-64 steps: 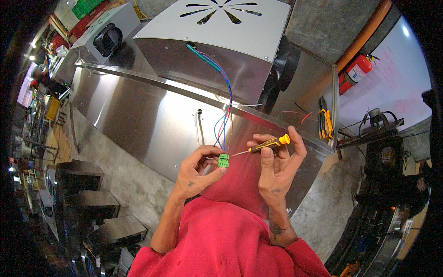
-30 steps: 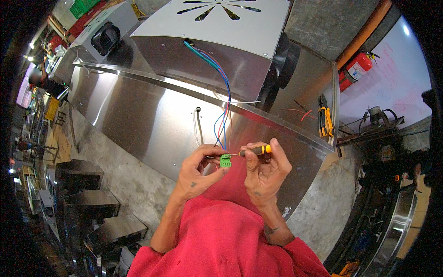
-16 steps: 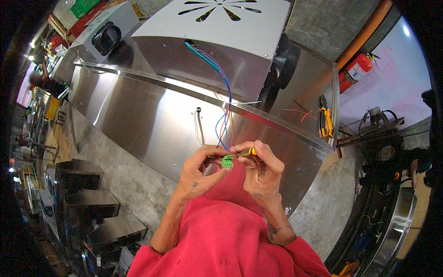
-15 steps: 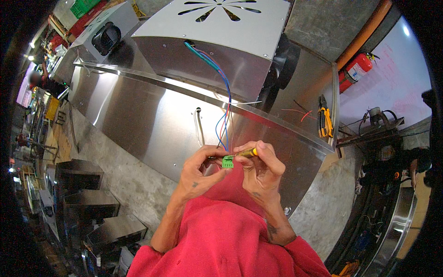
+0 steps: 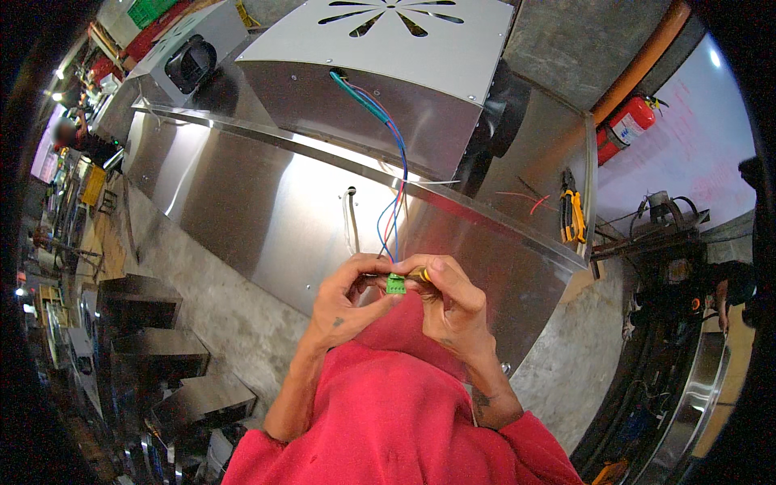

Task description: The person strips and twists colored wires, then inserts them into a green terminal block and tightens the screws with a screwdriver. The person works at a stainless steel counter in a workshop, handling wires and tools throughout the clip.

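My left hand (image 5: pixel 343 297) pinches a small green terminal connector (image 5: pixel 395 284) at chest height. Blue, red and green wires (image 5: pixel 394 171) run from it up into a hole in a grey sheet-metal housing (image 5: pixel 380 61). My right hand (image 5: pixel 453 303) is closed around a yellow-handled screwdriver (image 5: pixel 423 275), only a bit of the handle showing between the fingers, its tip hidden at the connector. Both hands touch each other over the connector, in front of a long stainless-steel panel (image 5: pixel 267 210).
A yellow-and-black hand tool (image 5: pixel 572 217) lies on the steel top at the right, near loose red wire. A red fire extinguisher (image 5: pixel 621 125) stands beyond it. Steel parts are stacked on the concrete floor at the lower left (image 5: pixel 145 339). A black round duct (image 5: pixel 505 121) juts from the housing.
My right hand slid along the screwdriver toward the connector, so the handle once sticking out to the right is now nearly hidden in my fingers. The hands have closed together.
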Motion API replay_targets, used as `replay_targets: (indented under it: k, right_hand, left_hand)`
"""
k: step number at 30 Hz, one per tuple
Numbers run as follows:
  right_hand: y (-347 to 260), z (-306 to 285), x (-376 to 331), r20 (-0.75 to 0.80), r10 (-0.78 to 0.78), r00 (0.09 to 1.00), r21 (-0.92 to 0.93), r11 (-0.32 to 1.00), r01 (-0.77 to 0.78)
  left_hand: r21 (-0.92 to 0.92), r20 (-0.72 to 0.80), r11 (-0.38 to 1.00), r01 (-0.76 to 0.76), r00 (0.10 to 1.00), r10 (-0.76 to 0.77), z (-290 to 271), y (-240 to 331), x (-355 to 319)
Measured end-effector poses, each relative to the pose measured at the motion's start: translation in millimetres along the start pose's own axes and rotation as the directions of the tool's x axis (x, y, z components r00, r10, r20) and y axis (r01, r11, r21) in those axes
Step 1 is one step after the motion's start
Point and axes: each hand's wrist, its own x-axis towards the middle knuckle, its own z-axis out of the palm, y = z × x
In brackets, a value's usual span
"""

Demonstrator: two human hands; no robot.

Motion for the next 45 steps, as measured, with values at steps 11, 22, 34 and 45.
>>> replay_targets:
  k: [11, 22, 34, 45]
  right_hand:
    - [5, 1, 2, -0.127, 0.011, 0.992, -0.031, 0.999, -0.015]
    - [-4, -1, 1, -0.197, 0.075, 0.978, 0.126, 0.991, -0.05]
    - [5, -2, -7, -0.124, 0.015, 0.992, 0.064, 0.998, -0.007]
    - [3, -15, -9, -0.17, 0.016, 0.985, -0.014, 1.0, -0.018]
  left_hand:
    - [0.048, 0.014, 0.999, -0.016, 1.0, 0.015, 0, 3, 0]
    - [0.227, 0.073, 0.956, -0.186, 0.982, 0.174, 0, -7, 3]
    - [0.144, 0.083, 0.984, -0.102, 0.992, 0.091, -3, -5, 1]
    - [0.162, 0.09, 0.984, -0.078, 0.994, 0.064, 6, 0, 4]
